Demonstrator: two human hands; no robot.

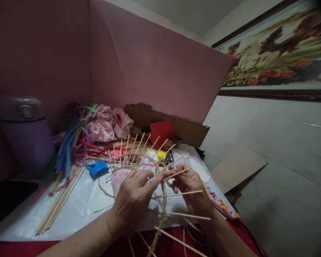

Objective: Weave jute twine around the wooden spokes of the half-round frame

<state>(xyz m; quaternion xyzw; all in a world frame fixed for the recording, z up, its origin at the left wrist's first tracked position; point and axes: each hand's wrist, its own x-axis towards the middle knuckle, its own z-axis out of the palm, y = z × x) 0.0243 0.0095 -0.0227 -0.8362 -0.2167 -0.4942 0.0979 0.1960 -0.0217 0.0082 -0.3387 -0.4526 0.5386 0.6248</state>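
A round frame of twisted twine (164, 203) has thin wooden sticks (186, 215) set around it, pointing outward. My left hand (135, 198) is closed on the ring's right side, thumb and fingers pinching near where a stick crosses the twine. On the outer side, my right hand (191, 187) is closed with its fingertips on one wooden stick. The two hands' fingertips nearly meet there, hiding part of the joint. Behind my left hand shows a pale pink cloth piece with red spots (120, 178). Scissors (168, 162) lie just beyond the ring.
Pink fabric (104, 123), coloured pipe cleaners (69, 146) and a blue packet (97, 167) lie at the left. Loose sticks (60, 201) rest on the white sheet (77, 221). A purple tumbler (26, 139) stands far left. Pink panels (155, 67) enclose the back.
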